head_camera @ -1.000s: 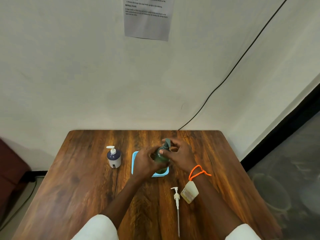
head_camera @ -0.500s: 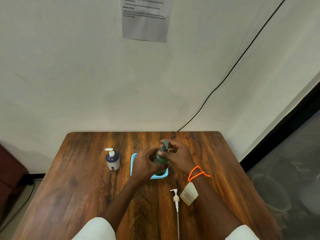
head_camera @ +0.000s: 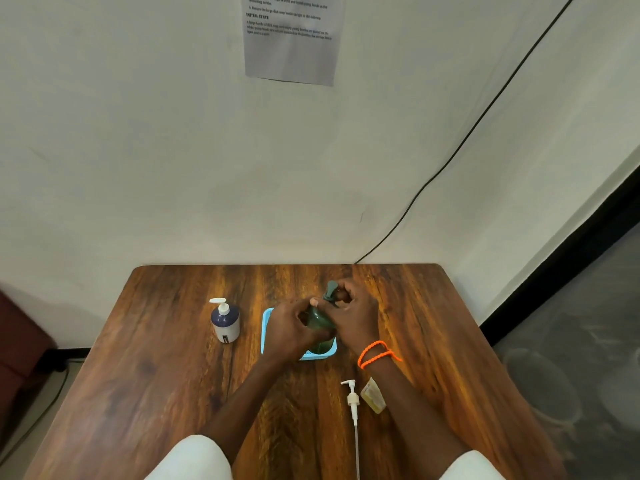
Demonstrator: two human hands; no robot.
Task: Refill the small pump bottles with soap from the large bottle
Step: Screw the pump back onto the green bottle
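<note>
A dark green pump bottle (head_camera: 320, 323) stands in a light blue tray (head_camera: 267, 327) at the middle of the wooden table. My left hand (head_camera: 294, 327) grips the bottle's body from the left. My right hand (head_camera: 353, 311) has its fingers curled round the neck under the green pump head (head_camera: 330, 289). A navy-and-white pump bottle (head_camera: 225, 322) stands upright to the left of the tray. Near the front, a loose white pump with a long tube (head_camera: 354, 410) lies on the table beside a small yellowish bottle (head_camera: 373, 396), partly hidden by my right forearm.
The table (head_camera: 156, 375) stands against a white wall, with a black cable running down to its back edge. A printed sheet (head_camera: 291, 36) hangs on the wall above. Floor drops away on the right, beyond the table's edge.
My right hand's fingers have shifted round the green bottle's pump neck and the pump head points a little differently. My left hand keeps its grip on the body.
</note>
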